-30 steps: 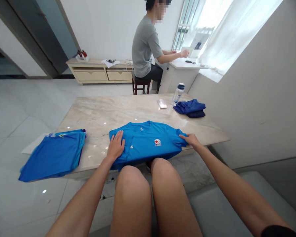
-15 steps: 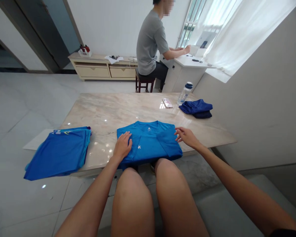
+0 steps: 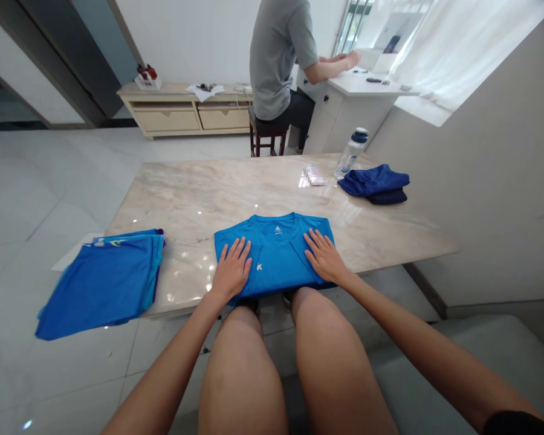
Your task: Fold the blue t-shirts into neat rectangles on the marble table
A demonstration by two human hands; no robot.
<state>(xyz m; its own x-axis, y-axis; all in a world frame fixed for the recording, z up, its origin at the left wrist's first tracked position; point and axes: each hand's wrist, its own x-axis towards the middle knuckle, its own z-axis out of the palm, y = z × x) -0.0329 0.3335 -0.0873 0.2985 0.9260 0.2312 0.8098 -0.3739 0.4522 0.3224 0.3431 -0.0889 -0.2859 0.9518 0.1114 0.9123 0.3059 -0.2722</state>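
Note:
A bright blue T-shirt (image 3: 276, 257) lies on the near edge of the marble-topped table (image 3: 185, 187), its neckline facing away from me and its sleeves and sides turned inward. Its lower part hangs over the edge toward my knees. My left hand (image 3: 233, 266) rests flat on the shirt's left side with the fingers stretched out. On the right side, my right hand (image 3: 324, 254) lies flat too, fingers spread across the folded sleeve. Neither hand grips the fabric.
A stack of folded blue garments (image 3: 104, 278) overhangs the table's left corner. Dark blue clothing (image 3: 376, 183), a clear water bottle (image 3: 351, 154) and a phone (image 3: 315, 176) are at the back right. Beyond, a person in grey (image 3: 278, 60) sits at a white desk (image 3: 358, 84).
My right hand has come down from the shirt's right edge and now lies flat on it. My left hand stays on the left side. The view has tilted slightly downward.

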